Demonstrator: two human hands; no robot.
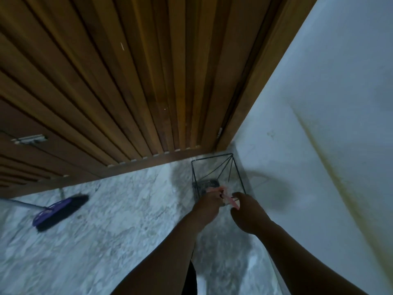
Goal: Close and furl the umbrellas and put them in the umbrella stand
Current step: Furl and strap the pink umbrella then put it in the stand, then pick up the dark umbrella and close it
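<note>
The black wire umbrella stand (214, 175) stood on the marble floor (102, 220) in the corner. Over its near rim the left hand (207, 202) was closed around a blurred pink umbrella (228, 198). The right hand (244, 211), just beside it, curled half-closed, fingertips touching the pink part.
</note>
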